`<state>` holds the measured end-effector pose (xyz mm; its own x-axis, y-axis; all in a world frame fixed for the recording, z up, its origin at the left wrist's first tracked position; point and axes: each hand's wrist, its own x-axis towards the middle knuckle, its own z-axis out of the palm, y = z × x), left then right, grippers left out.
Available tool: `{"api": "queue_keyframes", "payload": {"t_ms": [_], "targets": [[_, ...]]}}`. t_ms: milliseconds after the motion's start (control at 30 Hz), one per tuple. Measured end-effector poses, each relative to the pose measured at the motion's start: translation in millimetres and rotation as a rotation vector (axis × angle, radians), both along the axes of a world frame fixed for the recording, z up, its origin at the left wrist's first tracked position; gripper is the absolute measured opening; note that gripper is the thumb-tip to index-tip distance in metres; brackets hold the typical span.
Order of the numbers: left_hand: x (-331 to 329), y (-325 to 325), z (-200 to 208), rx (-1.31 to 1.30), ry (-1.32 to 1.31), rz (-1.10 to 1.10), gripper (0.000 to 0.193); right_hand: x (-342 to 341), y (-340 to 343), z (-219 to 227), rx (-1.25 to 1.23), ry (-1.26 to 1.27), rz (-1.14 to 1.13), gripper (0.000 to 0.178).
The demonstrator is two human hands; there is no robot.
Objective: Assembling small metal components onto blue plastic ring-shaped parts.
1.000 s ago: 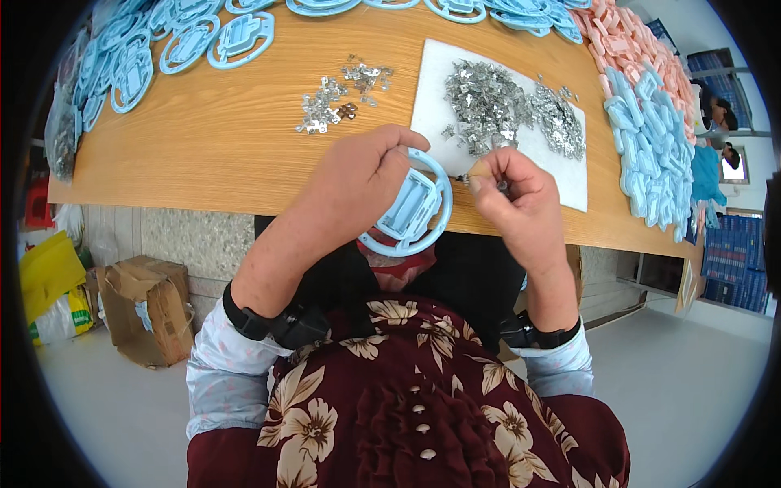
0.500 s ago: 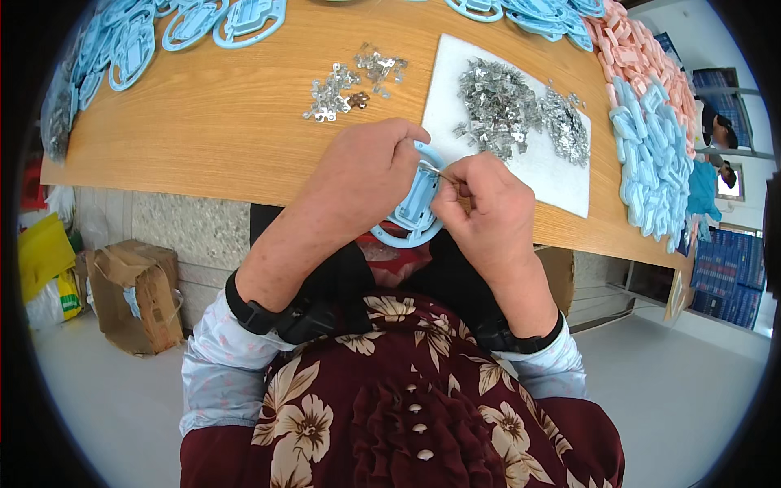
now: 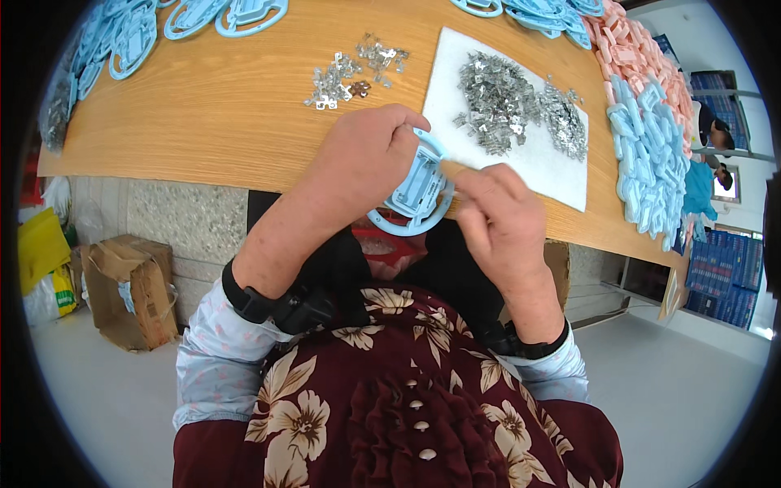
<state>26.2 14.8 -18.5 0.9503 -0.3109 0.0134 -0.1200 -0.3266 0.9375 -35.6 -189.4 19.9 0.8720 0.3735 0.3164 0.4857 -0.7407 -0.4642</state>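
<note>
My left hand [image 3: 373, 159] is closed on the upper left rim of a light blue plastic toy steering wheel [image 3: 421, 227], holding it tilted at the table's front edge. A rectangular recessed housing fills the wheel's middle. At the wheel's right rim is my right hand [image 3: 503, 215], its index finger stretched toward the rim and slightly blurred, the thumb apart from it. No object shows between those fingers. Small silvery metal clips [image 3: 332, 84] lie loose beyond my left hand. A bigger heap of metal clips [image 3: 496, 102] rests on a white foam sheet [image 3: 443, 98] to the right.
More blue wheels [image 3: 134, 41] are piled at the table's far left, others [image 3: 545, 18] at the far edge. Blue plastic pieces [image 3: 651, 163] and pink ones [image 3: 639, 61] heap along the right side. A cardboard box [image 3: 130, 293] stands on the floor at left.
My right hand has drawn back to the right from the wheel's middle. Its pinch has loosened, and the thin metallic piece seen at its fingertips no longer shows there. The left hand keeps its grip.
</note>
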Motion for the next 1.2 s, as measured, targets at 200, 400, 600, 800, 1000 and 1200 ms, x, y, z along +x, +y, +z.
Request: {"api": "queue_keyframes", "payload": {"t_ms": [200, 400, 600, 800, 1000, 1200], "targets": [[-12, 7, 15, -0.294, 0.265, -0.097, 0.032, 3, -4, -3, 0.828, 0.727, -0.21, 0.031], [-19, 14, 23, -0.237, 0.004, -0.258, 0.034, 0, -7, 9, 0.991, 1.015, -0.173, 0.031], [-22, 12, 37, 0.178, -0.276, -0.423, 0.045, -6, -11, 11, 0.942, 1.024, -0.186, 0.031], [-20, 10, 22, -0.374, 0.217, -0.405, 0.037, -8, -10, 14, 1.17, 0.921, -0.124, 0.03], [-29, 4, 20, -0.679, 0.558, -0.294, 0.037, 2, 3, 10, 0.84, 0.667, -0.154, 0.035], [-31, 2, 17, -0.715, 0.643, -0.349, 0.038, 19, -1, 15, 0.691, 0.779, -0.114, 0.025]]}}
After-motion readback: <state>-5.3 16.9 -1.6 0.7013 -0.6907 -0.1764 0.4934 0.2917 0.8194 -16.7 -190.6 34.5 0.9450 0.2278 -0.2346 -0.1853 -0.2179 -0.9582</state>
